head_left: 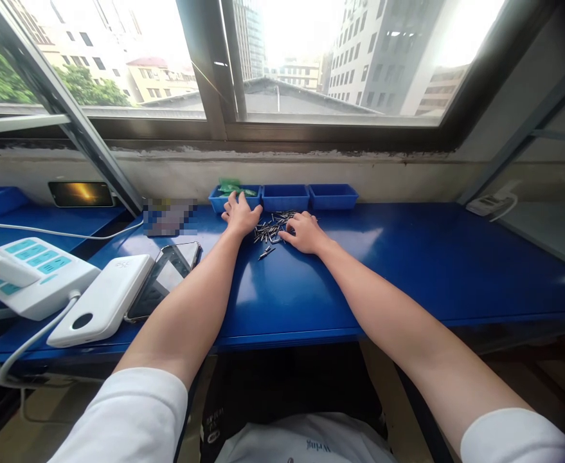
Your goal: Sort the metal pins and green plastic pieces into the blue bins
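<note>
My left hand (241,215) is open, fingers spread, reaching over the front rim of the left blue bin (218,202). Green plastic packaging (229,186) lies inside that bin. On the blue table, between my hands, is a loose pile of small dark metal pieces (265,231), slim like screws or bits; their exact kind is too small to tell. A few pieces (266,252) lie apart on the near side. My right hand (304,233) rests at the right side of the pile, fingers curled and thumb bent inward. Whatever its fingertips hold is hidden.
Two more blue bins (285,198) (333,197) stand right of the first, against the wall under the window. To my left lie a phone (166,280), a white power bank (101,299) and a power strip (36,276) with cables. Another phone (80,194) leans farther back.
</note>
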`<move>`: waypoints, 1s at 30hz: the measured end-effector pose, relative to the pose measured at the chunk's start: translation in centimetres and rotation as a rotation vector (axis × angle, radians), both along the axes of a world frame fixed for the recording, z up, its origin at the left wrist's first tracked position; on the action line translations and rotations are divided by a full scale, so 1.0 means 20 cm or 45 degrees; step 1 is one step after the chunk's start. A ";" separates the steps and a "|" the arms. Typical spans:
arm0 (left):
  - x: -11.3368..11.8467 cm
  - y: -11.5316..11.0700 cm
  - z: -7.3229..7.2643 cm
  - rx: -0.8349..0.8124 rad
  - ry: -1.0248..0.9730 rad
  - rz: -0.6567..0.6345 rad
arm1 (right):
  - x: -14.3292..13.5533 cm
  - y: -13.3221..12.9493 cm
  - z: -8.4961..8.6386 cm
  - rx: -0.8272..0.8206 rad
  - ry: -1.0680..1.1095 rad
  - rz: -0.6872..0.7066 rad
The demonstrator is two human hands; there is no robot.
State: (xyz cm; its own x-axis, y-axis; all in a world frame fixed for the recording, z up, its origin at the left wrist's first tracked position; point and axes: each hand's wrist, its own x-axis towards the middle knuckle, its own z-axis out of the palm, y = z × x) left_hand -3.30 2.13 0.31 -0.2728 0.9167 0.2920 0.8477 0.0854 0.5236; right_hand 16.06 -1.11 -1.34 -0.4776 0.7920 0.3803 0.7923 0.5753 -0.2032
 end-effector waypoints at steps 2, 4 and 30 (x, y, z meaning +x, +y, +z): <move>0.02 -0.03 0.01 0.023 0.037 -0.031 | 0.00 0.01 0.00 -0.007 0.002 0.004; 0.04 -0.06 0.01 0.038 0.101 -0.099 | 0.00 0.01 0.01 0.011 0.027 -0.029; 0.18 -0.16 -0.04 0.257 0.502 -0.616 | 0.07 0.04 0.03 -0.016 -0.063 -0.211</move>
State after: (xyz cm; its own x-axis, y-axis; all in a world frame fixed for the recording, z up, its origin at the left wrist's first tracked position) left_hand 0.38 -1.08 -0.50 0.3193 0.8259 0.4646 0.8973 -0.4211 0.1320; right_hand 17.44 -0.28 -0.79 -0.3578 0.8660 0.3492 0.8853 0.4336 -0.1680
